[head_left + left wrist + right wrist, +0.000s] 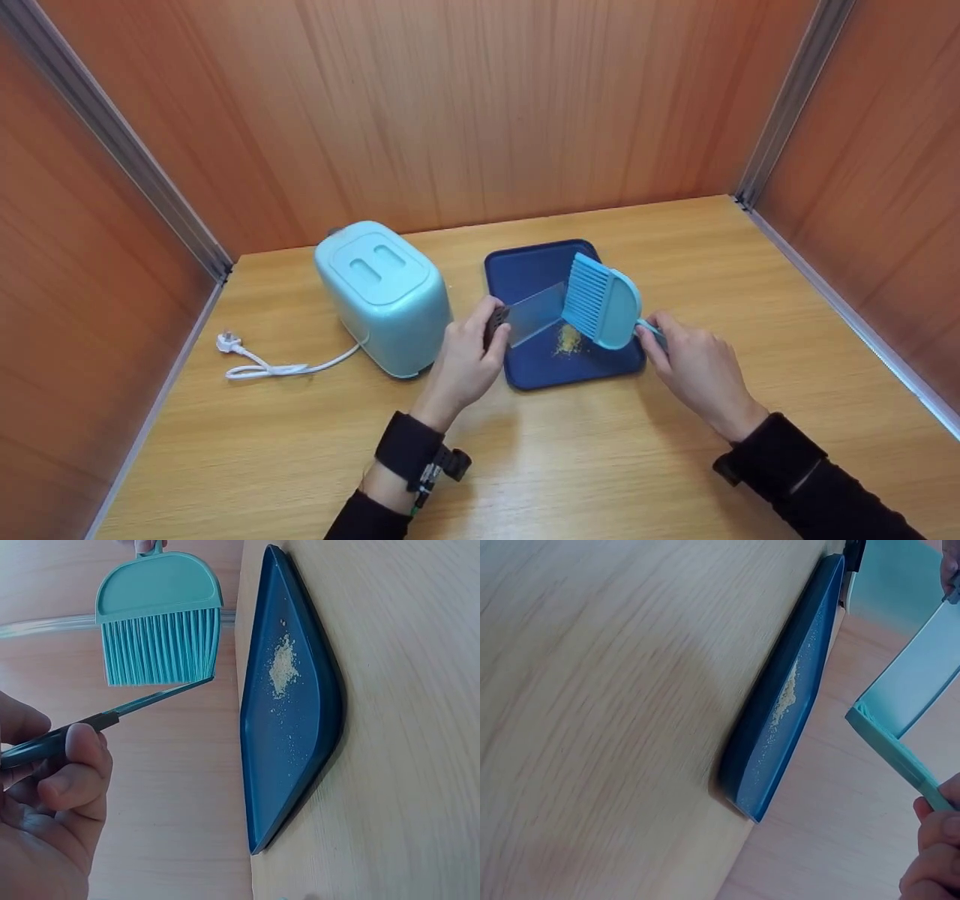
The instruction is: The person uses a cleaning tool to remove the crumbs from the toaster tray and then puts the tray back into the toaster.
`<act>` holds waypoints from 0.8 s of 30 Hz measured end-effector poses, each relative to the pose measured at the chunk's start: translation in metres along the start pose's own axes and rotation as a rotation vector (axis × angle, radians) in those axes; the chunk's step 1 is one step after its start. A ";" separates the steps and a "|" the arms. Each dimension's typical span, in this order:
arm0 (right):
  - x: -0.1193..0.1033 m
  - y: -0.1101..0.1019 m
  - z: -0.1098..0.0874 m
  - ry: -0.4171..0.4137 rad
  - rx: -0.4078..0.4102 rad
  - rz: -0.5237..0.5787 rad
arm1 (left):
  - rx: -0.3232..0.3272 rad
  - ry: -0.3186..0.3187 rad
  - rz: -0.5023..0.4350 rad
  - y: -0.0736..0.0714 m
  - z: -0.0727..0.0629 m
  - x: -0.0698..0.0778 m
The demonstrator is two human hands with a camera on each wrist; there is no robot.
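My left hand (pixel 466 361) grips the dark handle of a cleaver (pixel 534 316), its broad flat blade raised over the navy tray (pixel 521 274). In my right hand (pixel 703 371) is the thin handle of a small turquoise brush (pixel 621 309). The brush's bristles (pixel 159 649) meet the far end of the blade in the left wrist view. Beneath both tools, a small heap of yellowish crumbs (pixel 569 340) lies on the tray, with finer bits scattered around it. From the right wrist, the blade (pixel 919 671) appears face-on beside the brush edge.
A light blue toaster (pixel 394 315) with a lid over its top stands left of the tray, close to my left hand. Its white cord and plug (pixel 229 343) lie farther left on the wooden table (pixel 600 465). Wood-grain panels (pixel 480 112) enclose the back and sides.
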State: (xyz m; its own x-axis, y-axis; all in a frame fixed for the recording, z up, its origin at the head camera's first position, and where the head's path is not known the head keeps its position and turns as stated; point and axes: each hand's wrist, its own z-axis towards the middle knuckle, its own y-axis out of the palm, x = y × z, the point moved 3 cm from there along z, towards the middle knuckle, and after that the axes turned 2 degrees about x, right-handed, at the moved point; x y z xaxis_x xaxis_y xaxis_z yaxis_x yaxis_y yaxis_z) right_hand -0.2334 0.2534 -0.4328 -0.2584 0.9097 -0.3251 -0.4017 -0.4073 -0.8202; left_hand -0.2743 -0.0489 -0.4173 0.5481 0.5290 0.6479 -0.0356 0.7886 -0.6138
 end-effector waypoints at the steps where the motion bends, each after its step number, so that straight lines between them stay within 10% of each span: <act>1: 0.000 0.000 0.000 0.003 -0.007 0.001 | 0.006 0.015 0.017 0.000 0.000 0.000; 15: -0.013 -0.006 -0.004 -0.069 0.099 0.131 | 0.029 0.034 0.055 0.003 0.001 -0.003; 24: -0.023 -0.002 -0.006 -0.087 -0.004 0.089 | 0.003 -0.008 0.010 0.002 0.001 -0.001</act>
State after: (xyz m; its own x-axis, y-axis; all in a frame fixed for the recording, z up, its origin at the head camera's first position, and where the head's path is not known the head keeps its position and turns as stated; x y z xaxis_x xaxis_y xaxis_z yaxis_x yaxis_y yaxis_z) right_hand -0.2215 0.2337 -0.4263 -0.3677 0.8596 -0.3547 -0.3708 -0.4854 -0.7918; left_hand -0.2759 -0.0482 -0.4187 0.5408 0.5397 0.6451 -0.0435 0.7839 -0.6194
